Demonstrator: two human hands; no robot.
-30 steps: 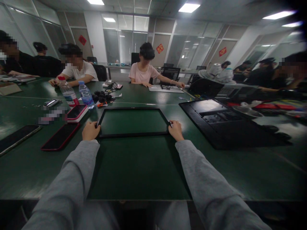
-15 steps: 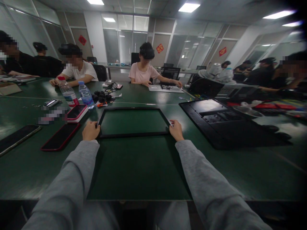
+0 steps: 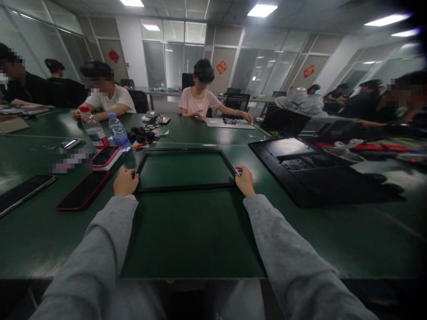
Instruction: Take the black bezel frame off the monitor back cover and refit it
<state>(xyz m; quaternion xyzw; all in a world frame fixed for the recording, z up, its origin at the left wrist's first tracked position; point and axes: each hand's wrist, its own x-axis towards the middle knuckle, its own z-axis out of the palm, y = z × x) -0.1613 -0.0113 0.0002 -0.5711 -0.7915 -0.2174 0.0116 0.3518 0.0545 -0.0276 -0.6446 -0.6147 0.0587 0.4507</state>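
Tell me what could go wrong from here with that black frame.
The black frame has thin bars and is held only by its sides, in the left hand and right hand, so uneven pulling might flex it. Its far left corner is near the blue-capped bottle; a leftward swing could tip that. Moved right, it might knock the large black panel.
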